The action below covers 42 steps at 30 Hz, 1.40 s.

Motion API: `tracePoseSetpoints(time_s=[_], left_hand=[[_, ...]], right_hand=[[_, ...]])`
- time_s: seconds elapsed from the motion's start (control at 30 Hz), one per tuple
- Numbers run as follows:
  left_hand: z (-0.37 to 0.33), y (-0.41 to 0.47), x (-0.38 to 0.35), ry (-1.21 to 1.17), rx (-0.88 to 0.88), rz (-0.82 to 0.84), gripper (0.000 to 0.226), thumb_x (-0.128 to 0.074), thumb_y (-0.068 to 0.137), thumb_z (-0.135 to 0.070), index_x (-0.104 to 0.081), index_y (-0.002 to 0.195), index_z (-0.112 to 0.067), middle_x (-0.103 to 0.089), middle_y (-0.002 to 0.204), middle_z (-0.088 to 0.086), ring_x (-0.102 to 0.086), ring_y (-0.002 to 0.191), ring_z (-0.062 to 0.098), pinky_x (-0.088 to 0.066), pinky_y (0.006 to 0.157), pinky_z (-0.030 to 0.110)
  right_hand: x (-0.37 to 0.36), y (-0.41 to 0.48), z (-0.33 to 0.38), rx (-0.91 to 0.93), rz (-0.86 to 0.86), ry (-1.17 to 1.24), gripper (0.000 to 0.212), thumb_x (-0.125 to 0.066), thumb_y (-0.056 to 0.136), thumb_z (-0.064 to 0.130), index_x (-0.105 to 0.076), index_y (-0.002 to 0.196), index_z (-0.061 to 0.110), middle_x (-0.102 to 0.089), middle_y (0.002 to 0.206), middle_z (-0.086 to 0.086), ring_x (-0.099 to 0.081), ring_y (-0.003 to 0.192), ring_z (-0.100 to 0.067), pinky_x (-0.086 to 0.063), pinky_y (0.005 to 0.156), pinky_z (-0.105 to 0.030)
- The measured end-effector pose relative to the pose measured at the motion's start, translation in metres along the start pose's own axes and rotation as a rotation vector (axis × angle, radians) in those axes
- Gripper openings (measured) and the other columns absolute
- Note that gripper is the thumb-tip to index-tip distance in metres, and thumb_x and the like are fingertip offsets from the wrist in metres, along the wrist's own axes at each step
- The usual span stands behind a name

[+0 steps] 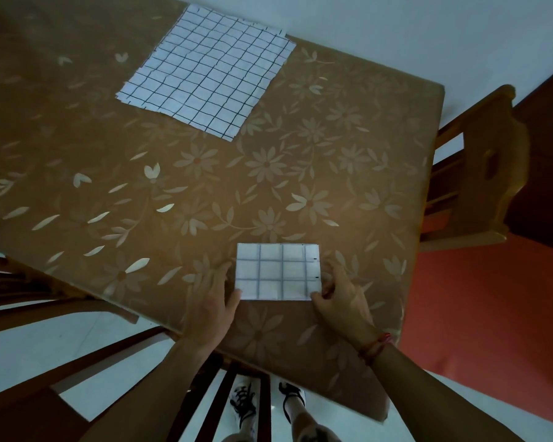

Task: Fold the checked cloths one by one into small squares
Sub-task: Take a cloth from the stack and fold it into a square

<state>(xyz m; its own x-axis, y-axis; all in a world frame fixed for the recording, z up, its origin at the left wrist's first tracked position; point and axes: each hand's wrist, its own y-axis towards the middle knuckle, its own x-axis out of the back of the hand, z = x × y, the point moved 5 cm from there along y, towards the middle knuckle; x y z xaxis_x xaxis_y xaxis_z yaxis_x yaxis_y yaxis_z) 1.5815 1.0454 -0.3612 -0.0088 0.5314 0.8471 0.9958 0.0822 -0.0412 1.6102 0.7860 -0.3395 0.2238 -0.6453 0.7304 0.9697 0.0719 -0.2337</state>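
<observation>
A folded white checked cloth [276, 271] lies as a small rectangle near the front edge of the table. My left hand [213, 301] pinches its near left corner between thumb and fingers. My right hand [339, 296] pinches its near right corner. At the far side lies a flat stack of unfolded checked cloths [205, 70], white with thin dark lines, edges slightly staggered.
The table [173, 193] wears a brown floral cover. A wooden chair [479, 173] stands at the right edge, another chair [39, 291] at the left, and chair slats [217, 397] below the front edge. My shoes show under the table.
</observation>
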Motion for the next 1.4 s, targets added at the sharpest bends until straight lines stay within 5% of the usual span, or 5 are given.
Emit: tracePoseSetpoints(time_s=[0.17, 0.3, 0.47, 0.7, 1.4], left_hand=[[-0.014, 0.009, 0.01, 0.155, -0.245, 0.007, 0.051, -0.04, 0.094, -0.03, -0.043, 0.139, -0.005, -0.047, 0.142, 0.012, -0.039, 0.133, 0.028, -0.037, 0.106, 0.052], [-0.011, 0.018, -0.001, 0.262, -0.37, 0.123, 0.053, -0.027, 0.1, -0.028, -0.032, 0.146, -0.002, -0.029, 0.155, 0.012, -0.022, 0.145, 0.023, -0.025, 0.115, 0.049], [-0.001, 0.027, -0.014, 0.337, -0.398, 0.217, 0.055, -0.017, 0.102, -0.032, -0.024, 0.149, -0.004, -0.019, 0.159, 0.012, -0.012, 0.148, 0.021, -0.02, 0.117, 0.047], [0.0, 0.023, -0.018, 0.349, -0.449, 0.216, 0.057, -0.009, 0.105, -0.034, -0.023, 0.15, -0.002, -0.015, 0.159, 0.012, -0.011, 0.148, 0.022, -0.021, 0.117, 0.046], [0.003, 0.024, -0.014, 0.444, -0.422, 0.207, 0.059, -0.018, 0.102, -0.034, -0.019, 0.15, 0.0, -0.013, 0.159, 0.015, -0.008, 0.148, 0.024, -0.018, 0.118, 0.046]], right_hand=[[0.0, 0.003, 0.009, 0.066, -0.098, -0.14, 0.061, -0.067, 0.079, 0.029, -0.041, 0.134, 0.021, -0.05, 0.132, -0.002, -0.059, 0.095, -0.018, -0.055, 0.063, -0.027], [-0.013, 0.008, 0.033, 0.224, -0.178, -0.234, 0.047, -0.059, 0.086, 0.033, -0.053, 0.127, 0.012, -0.049, 0.112, -0.005, -0.052, 0.089, -0.018, -0.055, 0.068, -0.035], [-0.052, 0.021, 0.063, 0.393, -0.094, -0.372, 0.052, -0.059, 0.088, 0.03, -0.051, 0.134, 0.006, -0.048, 0.14, -0.021, -0.047, 0.13, -0.036, -0.043, 0.104, -0.047], [-0.101, 0.036, 0.083, 0.587, 0.019, -0.499, 0.053, -0.036, 0.098, 0.024, -0.036, 0.144, -0.003, -0.028, 0.155, -0.024, -0.022, 0.147, -0.033, -0.023, 0.119, -0.045], [-0.043, 0.038, -0.004, 0.362, 0.164, -0.727, 0.082, -0.015, 0.098, 0.063, -0.009, 0.154, 0.003, -0.009, 0.162, -0.015, -0.006, 0.15, -0.026, -0.014, 0.122, -0.046]])
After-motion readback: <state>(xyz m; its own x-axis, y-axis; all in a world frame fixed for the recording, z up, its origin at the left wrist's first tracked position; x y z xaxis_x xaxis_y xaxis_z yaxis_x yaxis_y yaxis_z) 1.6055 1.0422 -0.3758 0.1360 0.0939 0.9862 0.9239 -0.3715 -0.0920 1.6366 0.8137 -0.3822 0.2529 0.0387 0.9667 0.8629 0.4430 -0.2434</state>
